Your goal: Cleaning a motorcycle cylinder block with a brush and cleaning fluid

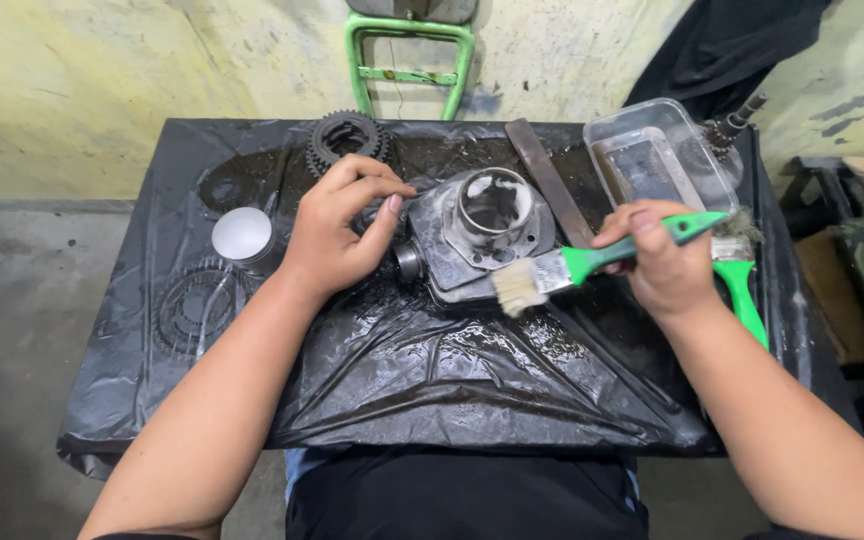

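A grey metal engine cylinder (482,232) with a round bore lies on the black plastic sheet (432,370). My left hand (337,225) grips its left side, fingers curled over the edge. My right hand (662,262) holds a green-handled paintbrush (592,262). The pale bristles touch the cylinder's lower right corner.
A toothed gear (345,135) sits at the back, another gear (192,308) at the left under the sheet's folds, and a silver round piston (243,236) beside it. A flat metal file (549,180), a clear plastic tray (657,160), a second green brush (742,285) and a green stool frame (407,50) are nearby.
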